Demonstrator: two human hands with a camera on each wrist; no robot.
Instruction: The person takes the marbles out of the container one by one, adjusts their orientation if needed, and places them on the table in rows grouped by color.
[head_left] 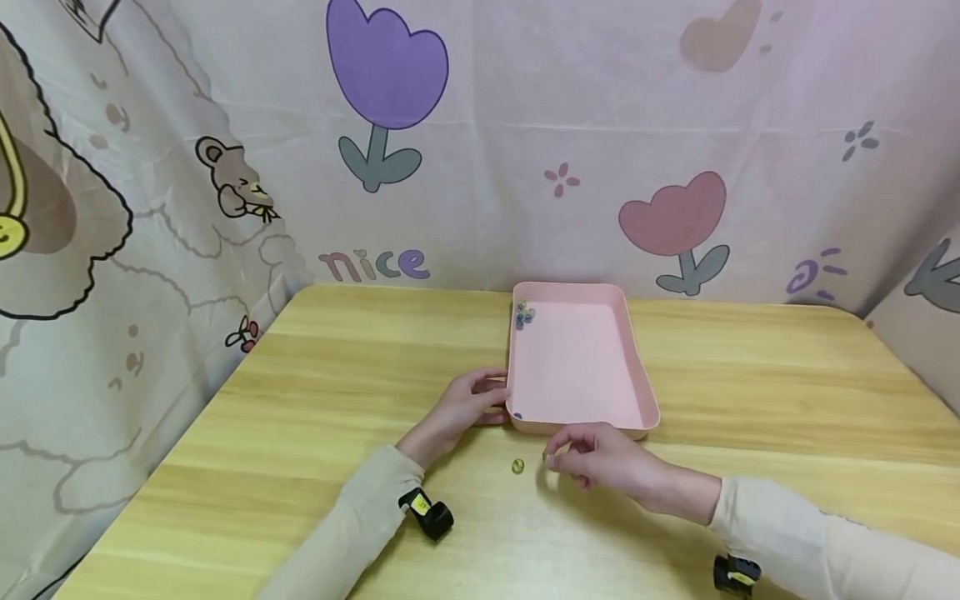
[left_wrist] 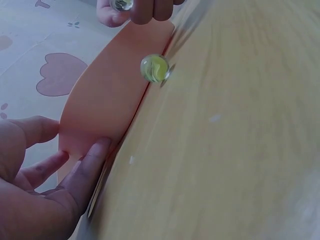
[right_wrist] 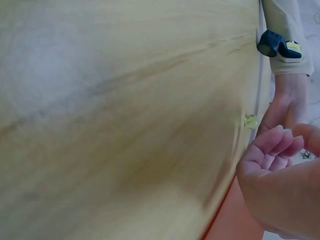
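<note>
A shallow pink tray (head_left: 577,358) lies on the table. My left hand (head_left: 465,408) touches its near left corner, fingertips against the outer wall. Just off the tray's front side, my right hand (head_left: 600,458) pinches a clear glass marble (left_wrist: 121,4) between thumb and fingertips. Another glass marble (head_left: 518,467), with a yellow-green swirl, lies on the wood between the two hands. Inside the tray, several marbles (head_left: 524,316) cluster by the far left wall, and one dark marble (head_left: 517,416) sits in the near left corner. The right wrist view hides the pinched marble behind the fingers.
The light wooden table (head_left: 337,358) extends on both sides of the tray. Behind it hangs a patterned curtain (head_left: 510,100), with the tray's far end close to it. Small black cameras (head_left: 431,515) are strapped to both wrists.
</note>
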